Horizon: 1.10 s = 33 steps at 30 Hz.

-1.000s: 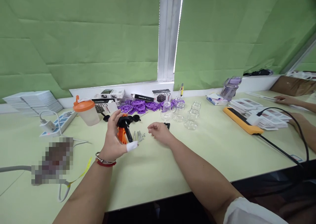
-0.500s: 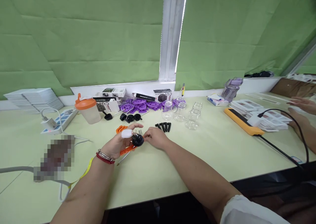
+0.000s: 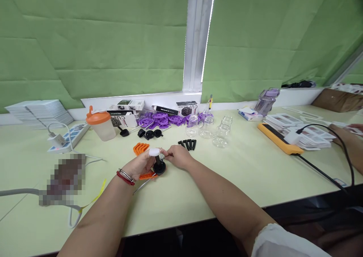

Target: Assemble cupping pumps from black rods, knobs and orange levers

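Note:
My left hand [image 3: 142,164] is closed around a black part with a stem and a round, disc-like end [image 3: 159,168]. A white covering [image 3: 154,152] shows at its thumb. Under these fingers lies an orange plastic piece [image 3: 148,176], along with a thin metal rod [image 3: 141,187] pointing toward the table's front. My right hand [image 3: 179,157] meets the left at small silvery metal pieces [image 3: 162,156], its thumb and forefinger pinched together; what exactly they grip is too small to make out. Several curved orange pieces [image 3: 141,148] rest just beyond the left hand.
Short black handles [image 3: 188,144], clear glass-like cups [image 3: 221,136], purple wheel-shaped parts [image 3: 160,119] and black round parts [image 3: 150,134] lie behind my hands. An orange-lidded shaker [image 3: 102,126] and power strip [image 3: 69,138] stand left. Rightward are an orange-black power strip [image 3: 279,139], cards and a co-worker's hand [image 3: 347,140].
The black part has tipped, so its stem now points up and its disc sits lower. My left hand has turned and come nearer the right, uncovering the curved orange pieces.

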Each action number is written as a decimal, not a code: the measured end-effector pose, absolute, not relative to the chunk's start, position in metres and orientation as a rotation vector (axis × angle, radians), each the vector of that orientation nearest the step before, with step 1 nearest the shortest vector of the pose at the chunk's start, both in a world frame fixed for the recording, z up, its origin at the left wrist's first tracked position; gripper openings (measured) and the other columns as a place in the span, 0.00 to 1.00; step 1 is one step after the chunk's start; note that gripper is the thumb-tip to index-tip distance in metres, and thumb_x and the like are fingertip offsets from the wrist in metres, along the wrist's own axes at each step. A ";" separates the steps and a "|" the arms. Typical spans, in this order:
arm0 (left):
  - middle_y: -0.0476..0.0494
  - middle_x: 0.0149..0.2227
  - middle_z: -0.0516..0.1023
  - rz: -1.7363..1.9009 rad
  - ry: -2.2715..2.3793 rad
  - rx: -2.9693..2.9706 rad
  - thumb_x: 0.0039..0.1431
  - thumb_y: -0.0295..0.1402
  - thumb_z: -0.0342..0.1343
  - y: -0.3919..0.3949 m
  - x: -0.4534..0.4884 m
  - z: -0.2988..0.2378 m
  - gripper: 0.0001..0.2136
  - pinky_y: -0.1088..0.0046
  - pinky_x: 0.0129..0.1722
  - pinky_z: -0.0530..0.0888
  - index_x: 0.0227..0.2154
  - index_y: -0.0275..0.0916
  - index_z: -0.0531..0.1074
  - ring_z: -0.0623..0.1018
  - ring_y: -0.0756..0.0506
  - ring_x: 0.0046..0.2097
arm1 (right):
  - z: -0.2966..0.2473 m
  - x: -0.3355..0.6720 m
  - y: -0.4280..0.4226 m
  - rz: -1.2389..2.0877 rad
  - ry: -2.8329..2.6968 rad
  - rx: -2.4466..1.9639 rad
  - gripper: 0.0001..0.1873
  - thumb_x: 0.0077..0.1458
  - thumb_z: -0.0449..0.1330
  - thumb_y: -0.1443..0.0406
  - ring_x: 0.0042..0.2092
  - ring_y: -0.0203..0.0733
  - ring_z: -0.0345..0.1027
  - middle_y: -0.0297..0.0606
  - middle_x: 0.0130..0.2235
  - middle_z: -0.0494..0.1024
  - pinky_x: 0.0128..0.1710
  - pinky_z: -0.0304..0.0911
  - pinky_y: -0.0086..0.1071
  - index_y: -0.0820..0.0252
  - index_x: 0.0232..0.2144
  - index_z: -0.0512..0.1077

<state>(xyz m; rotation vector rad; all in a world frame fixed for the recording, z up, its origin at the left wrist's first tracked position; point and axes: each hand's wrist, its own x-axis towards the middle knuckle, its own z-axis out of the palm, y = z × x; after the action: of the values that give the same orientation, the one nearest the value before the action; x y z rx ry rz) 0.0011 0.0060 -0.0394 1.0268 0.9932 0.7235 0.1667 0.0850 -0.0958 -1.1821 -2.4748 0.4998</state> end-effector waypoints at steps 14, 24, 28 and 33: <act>0.40 0.29 0.74 0.687 0.940 1.016 0.53 0.48 0.46 0.008 -0.003 -0.042 0.22 0.69 0.20 0.65 0.46 0.42 0.69 0.75 0.38 0.30 | -0.086 0.176 0.081 0.848 -2.257 -1.113 0.03 0.45 0.59 0.70 0.26 0.33 0.63 0.35 0.26 0.75 0.25 0.53 0.27 0.61 0.24 0.73; 0.38 0.35 0.76 0.762 0.951 0.940 0.49 0.45 0.55 0.011 -0.002 -0.047 0.20 0.67 0.18 0.66 0.44 0.45 0.72 0.75 0.39 0.28 | -0.064 0.184 0.070 1.703 -1.647 -0.622 0.14 0.42 0.67 0.61 0.24 0.32 0.64 0.34 0.23 0.74 0.26 0.62 0.29 0.65 0.31 0.76; 0.35 0.39 0.75 0.726 0.931 0.939 0.50 0.46 0.54 0.010 0.001 -0.045 0.17 0.69 0.16 0.65 0.40 0.42 0.74 0.76 0.38 0.29 | -0.070 0.179 0.069 1.747 -1.651 -0.620 0.17 0.40 0.68 0.60 0.24 0.33 0.66 0.33 0.22 0.74 0.27 0.63 0.31 0.66 0.32 0.76; 0.38 0.35 0.74 0.742 0.949 0.975 0.50 0.45 0.54 0.011 0.001 -0.047 0.15 0.68 0.17 0.66 0.38 0.44 0.73 0.74 0.41 0.27 | -0.074 0.174 0.069 1.699 -1.635 -0.616 0.10 0.39 0.67 0.65 0.24 0.30 0.64 0.31 0.24 0.74 0.30 0.61 0.30 0.64 0.28 0.75</act>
<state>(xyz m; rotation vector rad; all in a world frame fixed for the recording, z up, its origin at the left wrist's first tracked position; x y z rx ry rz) 0.0013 0.0106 -0.0469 0.9753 0.9488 0.7421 0.1741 0.0688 -0.0741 -0.6160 -1.6350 1.6990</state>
